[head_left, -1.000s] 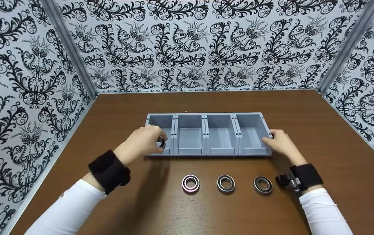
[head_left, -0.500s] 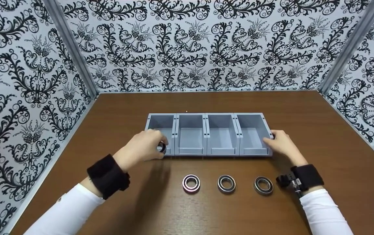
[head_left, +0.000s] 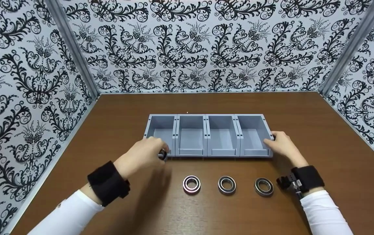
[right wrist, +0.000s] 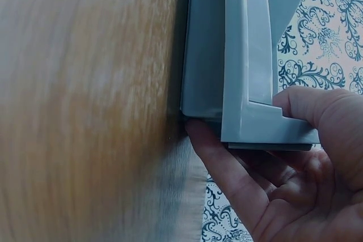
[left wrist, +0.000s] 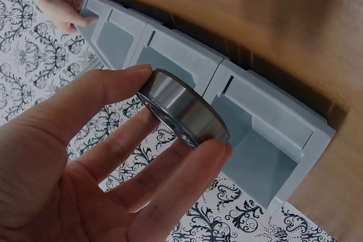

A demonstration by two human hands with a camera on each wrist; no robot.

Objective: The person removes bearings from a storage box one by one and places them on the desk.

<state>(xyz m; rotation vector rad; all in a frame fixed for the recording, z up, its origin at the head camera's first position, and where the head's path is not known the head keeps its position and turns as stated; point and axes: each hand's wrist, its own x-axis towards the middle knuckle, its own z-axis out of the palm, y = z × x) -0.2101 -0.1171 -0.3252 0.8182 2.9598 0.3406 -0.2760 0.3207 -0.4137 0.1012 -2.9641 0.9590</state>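
My left hand [head_left: 145, 152] pinches a ball bearing [left wrist: 184, 106] between thumb and fingers, its shiny outer ring showing in the left wrist view. The hand hovers at the front of the leftmost compartment in a row of grey plastic bins [head_left: 190, 152]. Part of that compartment is hidden behind the hand in the head view. At the row's right end, my right hand [head_left: 283, 144] grips the side wall of the last bin. In the right wrist view, the thumb lies over the bin wall [right wrist: 264, 126] and the fingers are on its outer side.
Three more bearings lie flat in a line on the brown table before the bins: a left one with a reddish tint [head_left: 191, 184], a middle one [head_left: 227, 185] and a right one [head_left: 264, 187]. Patterned panels [head_left: 206, 49] enclose the back and sides.
My left hand, still holding the bearing, has moved slightly down and toward me, from over the leftmost bin to its front edge. The right hand keeps its grip on the bin.
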